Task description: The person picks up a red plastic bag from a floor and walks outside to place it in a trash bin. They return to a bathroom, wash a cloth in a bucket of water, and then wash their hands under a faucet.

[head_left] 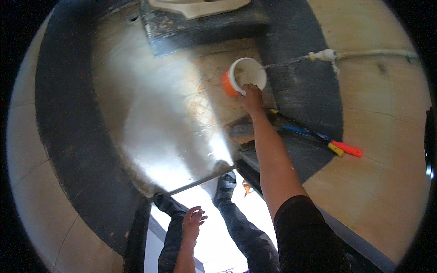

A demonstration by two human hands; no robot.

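Observation:
A small bucket (249, 64), orange outside and white inside, tilts on the wet tiled floor near the right wall. My right hand (251, 95) reaches far forward and grips its near rim, fingers bent over the edge. A thin stream of water (287, 61) runs into it from a white tap (324, 55) on the wall. My left hand (193, 223) hangs low in front of my legs, fingers apart, holding nothing.
Long-handled tools with a yellow-and-black grip (336, 149) and a red grip (348, 149) lean at the right wall. A cream toilet pan (200, 9) sits on a dark raised step (205, 29) ahead. My feet stand at the doorway sill (195, 183); bright glare covers the wet floor (150, 132).

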